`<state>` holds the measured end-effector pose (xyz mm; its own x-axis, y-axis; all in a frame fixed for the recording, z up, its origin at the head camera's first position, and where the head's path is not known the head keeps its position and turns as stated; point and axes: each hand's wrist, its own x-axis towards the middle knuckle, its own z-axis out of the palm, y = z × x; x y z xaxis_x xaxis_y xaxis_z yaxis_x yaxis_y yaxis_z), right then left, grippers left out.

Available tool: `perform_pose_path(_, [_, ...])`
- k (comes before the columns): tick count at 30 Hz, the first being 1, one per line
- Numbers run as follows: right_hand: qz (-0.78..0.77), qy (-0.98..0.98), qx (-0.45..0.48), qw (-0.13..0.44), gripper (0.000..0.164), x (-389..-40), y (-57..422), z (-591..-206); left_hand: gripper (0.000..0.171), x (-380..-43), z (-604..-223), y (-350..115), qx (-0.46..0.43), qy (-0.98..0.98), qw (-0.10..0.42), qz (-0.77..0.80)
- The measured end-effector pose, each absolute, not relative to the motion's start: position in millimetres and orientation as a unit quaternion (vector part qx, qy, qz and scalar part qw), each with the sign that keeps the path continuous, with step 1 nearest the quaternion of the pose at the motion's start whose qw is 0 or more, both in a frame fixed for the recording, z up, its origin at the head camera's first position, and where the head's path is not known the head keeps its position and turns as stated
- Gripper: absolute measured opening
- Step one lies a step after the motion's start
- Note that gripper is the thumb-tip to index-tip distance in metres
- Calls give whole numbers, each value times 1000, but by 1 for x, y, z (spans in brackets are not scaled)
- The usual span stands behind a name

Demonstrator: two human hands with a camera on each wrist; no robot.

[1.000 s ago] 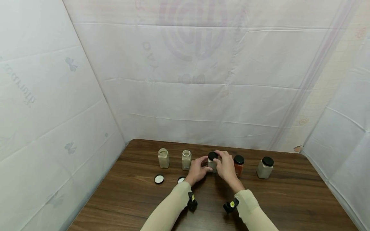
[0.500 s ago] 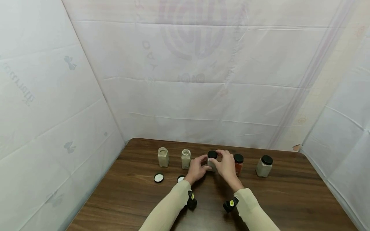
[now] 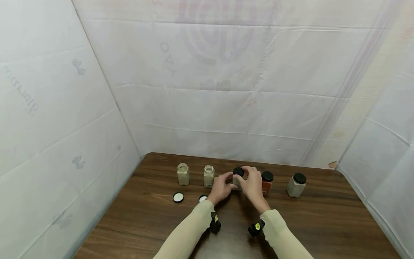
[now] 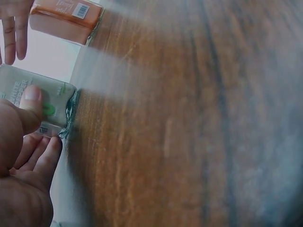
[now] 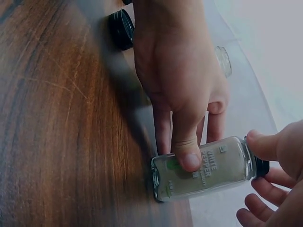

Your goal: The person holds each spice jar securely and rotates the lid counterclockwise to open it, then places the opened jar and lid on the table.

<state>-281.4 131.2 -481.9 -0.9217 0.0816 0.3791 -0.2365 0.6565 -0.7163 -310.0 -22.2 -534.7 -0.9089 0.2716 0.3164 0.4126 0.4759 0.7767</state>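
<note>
A glass spice jar labelled white pepper (image 5: pixel 213 163) stands upright on the table between both hands, with a black screw lid (image 3: pixel 238 171) on top. My left hand (image 3: pixel 221 189) grips the jar's body, thumb across the label in the left wrist view and fingers behind. The right hand (image 3: pixel 253 184) pinches the lid between thumb and fingers, best seen in the right wrist view. Two uncapped jars, one at the far left (image 3: pixel 183 174) and another jar (image 3: pixel 208 177) nearer my left hand, hold pale powder. Their black lids lie upturned in front, one lid (image 3: pixel 178 197) in full view and another lid (image 3: pixel 203 198) partly behind the left wrist.
Just right of my right hand stands a capped jar of red-orange spice (image 3: pixel 266 185). Farther right is a capped jar of pale powder (image 3: pixel 295 186). White printed cloth (image 3: pixel 207 108) hangs behind and beside the brown wooden table (image 3: pixel 323 223).
The right thumb has shifted slightly left across the front of the lid. My left hand keeps its grip on the white pepper jar, and the other jars stay put.
</note>
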Motion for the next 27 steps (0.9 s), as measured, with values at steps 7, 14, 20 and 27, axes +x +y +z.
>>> perform_pose_path(7, [415,-891,57,175,42,-280,131,-480,45,-311,-532,-21,-200,-856,75,-471])
perform_pose_path(14, [413,-895,77,149,43,-281,132,-477,45,-312,-531,-20,-206,-851,82,-475])
perform_pose_path(20, [410,-897,77,145,45,-279,130,-476,45,-312,-532,-20,-207,-851,82,-475])
perform_pose_path(27, [422,-895,67,130,54,-277,131,-474,46,-310,-531,-21,-198,-852,74,-479])
